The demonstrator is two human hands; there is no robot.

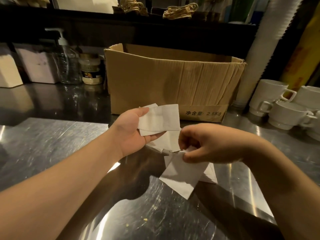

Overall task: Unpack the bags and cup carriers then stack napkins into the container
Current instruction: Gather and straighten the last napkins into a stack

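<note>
My left hand (133, 130) holds a small stack of white napkins (161, 118) above the steel counter, palm up, thumb on top of them. My right hand (204, 144) pinches the upper edge of another white napkin (181, 175), which hangs down to a few loose napkins (210, 174) lying on the counter. An open brown cardboard box (173, 80) stands right behind both hands; its inside is hidden from here.
The steel counter (52, 144) stretches left and front. White cups (285, 111) are stacked at the right, beside a tall sleeve of paper cups (259, 49). A pump bottle (68, 63), a jar (90, 70) and white containers (38, 66) stand at the back left. A shelf overhead carries paper bags (180, 11).
</note>
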